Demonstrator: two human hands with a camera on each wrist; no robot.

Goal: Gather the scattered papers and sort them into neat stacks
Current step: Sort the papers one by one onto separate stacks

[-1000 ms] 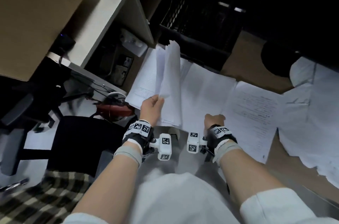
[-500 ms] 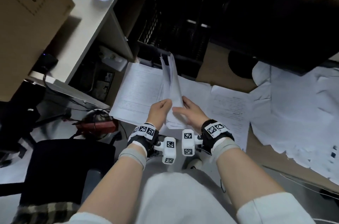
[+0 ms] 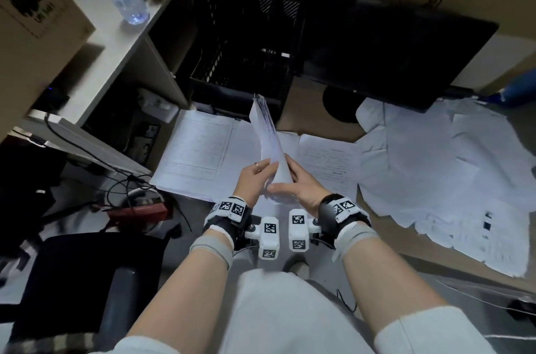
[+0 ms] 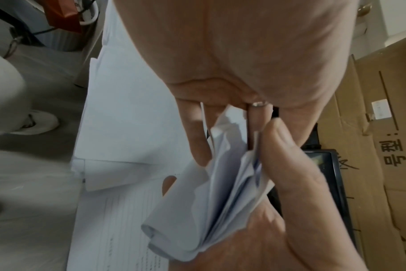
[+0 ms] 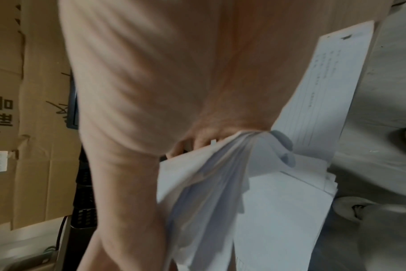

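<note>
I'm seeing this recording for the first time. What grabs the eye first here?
The bundle of papers held on edge at centre, the left hand and right hand gripping its lower end from either side. Next, the loose white sheets sprawled over the floor to the right, and a printed page lying flat to the left, under the desk.

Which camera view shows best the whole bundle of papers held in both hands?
The head view: the bundle of papers stands whole between the left hand and the right hand. The wrist views show only its lower edges, fanned.
</note>
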